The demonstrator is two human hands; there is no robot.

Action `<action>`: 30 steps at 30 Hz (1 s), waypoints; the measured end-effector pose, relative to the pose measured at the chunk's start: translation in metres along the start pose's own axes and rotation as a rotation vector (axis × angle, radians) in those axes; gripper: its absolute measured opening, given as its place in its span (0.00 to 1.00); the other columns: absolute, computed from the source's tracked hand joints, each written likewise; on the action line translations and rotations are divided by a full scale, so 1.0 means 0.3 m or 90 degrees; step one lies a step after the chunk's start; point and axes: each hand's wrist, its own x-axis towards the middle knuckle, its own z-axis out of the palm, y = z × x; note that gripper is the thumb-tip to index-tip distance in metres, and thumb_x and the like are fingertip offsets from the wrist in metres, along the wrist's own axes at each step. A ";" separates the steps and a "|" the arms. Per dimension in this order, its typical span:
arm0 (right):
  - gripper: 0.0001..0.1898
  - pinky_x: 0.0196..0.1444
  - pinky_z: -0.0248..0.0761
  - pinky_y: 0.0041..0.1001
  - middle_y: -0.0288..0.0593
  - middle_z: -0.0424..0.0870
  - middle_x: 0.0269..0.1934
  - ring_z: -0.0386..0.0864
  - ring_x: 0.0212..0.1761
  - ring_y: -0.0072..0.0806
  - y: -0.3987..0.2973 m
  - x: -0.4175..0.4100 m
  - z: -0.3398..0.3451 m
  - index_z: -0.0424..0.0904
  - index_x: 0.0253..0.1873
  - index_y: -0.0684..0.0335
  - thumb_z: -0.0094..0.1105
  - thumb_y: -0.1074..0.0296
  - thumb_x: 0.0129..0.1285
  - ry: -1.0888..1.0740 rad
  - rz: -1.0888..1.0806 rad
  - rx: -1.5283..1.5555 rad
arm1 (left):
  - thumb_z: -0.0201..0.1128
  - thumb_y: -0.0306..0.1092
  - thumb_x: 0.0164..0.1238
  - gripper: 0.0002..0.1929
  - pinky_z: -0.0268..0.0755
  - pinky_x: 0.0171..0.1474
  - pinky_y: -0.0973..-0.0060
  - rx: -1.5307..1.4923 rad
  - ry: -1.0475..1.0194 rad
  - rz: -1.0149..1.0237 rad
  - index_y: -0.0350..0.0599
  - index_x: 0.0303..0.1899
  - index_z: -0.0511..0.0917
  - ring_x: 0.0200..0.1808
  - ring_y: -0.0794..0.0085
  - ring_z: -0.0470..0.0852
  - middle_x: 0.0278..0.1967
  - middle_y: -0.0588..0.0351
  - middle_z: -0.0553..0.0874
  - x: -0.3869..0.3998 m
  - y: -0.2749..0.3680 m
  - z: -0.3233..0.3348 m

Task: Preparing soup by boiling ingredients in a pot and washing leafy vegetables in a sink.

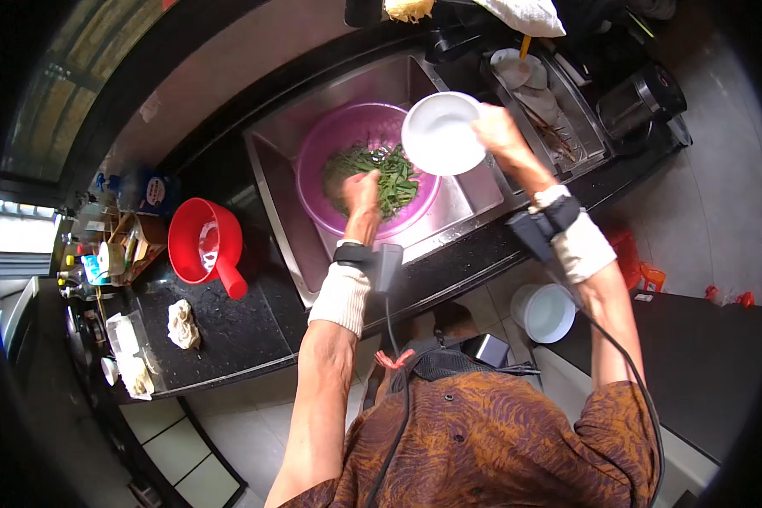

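A purple plastic basin [306,184] stands in the stainless steel sink [413,73] with green leafy vegetables [397,181] in it. My left hand [360,193] is over the basin, at the leaves; it is blurred, and whether its fingers hold any leaves cannot be told. My right hand [498,130] grips the rim of a white bowl [443,133], which is held above the basin's right side. The bowl's inside faces up towards the camera and looks bare.
A red plastic dipper [178,244] lies on the black counter [247,330], left of the sink, near a crumpled pale cloth [183,325]. Right of the sink, a metal tray [600,149] holds dishes and chopsticks. A white bucket [543,312] stands below the counter.
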 end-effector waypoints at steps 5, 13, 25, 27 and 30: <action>0.16 0.34 0.69 0.22 0.38 0.79 0.28 0.75 0.30 0.21 0.031 -0.034 0.180 0.77 0.41 0.73 0.48 0.66 0.55 0.026 0.149 0.076 | 0.64 0.36 0.45 0.26 0.69 0.50 0.66 0.243 0.169 -0.096 0.24 0.45 0.72 0.43 0.51 0.79 0.44 0.38 0.79 0.077 -0.068 -0.180; 0.14 0.11 0.64 0.22 0.45 0.75 0.17 0.72 0.10 0.28 -0.039 -0.047 0.238 0.75 0.37 0.69 0.45 0.62 0.59 0.007 0.260 0.073 | 0.64 0.38 0.53 0.18 0.74 0.23 0.69 -0.075 -0.113 -0.294 0.36 0.41 0.74 0.30 0.63 0.79 0.36 0.50 0.79 0.214 -0.162 -0.263; 0.15 0.12 0.68 0.22 0.38 0.77 0.23 0.77 0.18 0.24 -0.198 -0.318 -0.009 0.74 0.38 0.67 0.56 0.59 0.54 0.175 -0.014 0.152 | 0.59 0.22 0.47 0.07 0.78 0.24 0.66 -0.191 -0.103 -0.070 0.35 0.30 0.73 0.25 0.64 0.80 0.27 0.53 0.78 -0.144 0.076 -0.362; 0.17 0.21 0.69 0.19 0.36 0.77 0.28 0.76 0.25 0.18 -0.252 -0.393 -0.078 0.75 0.42 0.66 0.57 0.58 0.52 0.188 0.059 0.151 | 0.59 0.22 0.47 0.08 0.77 0.26 0.67 -0.181 -0.169 -0.038 0.36 0.32 0.72 0.26 0.65 0.80 0.28 0.54 0.77 -0.224 0.107 -0.408; 0.18 0.27 0.70 0.18 0.35 0.77 0.31 0.75 0.30 0.17 -0.294 -0.511 -0.213 0.73 0.45 0.68 0.57 0.62 0.52 0.263 -0.115 0.227 | 0.57 0.19 0.48 0.10 0.76 0.34 0.66 -0.202 -0.263 -0.009 0.35 0.35 0.71 0.29 0.66 0.78 0.28 0.54 0.76 -0.368 0.182 -0.369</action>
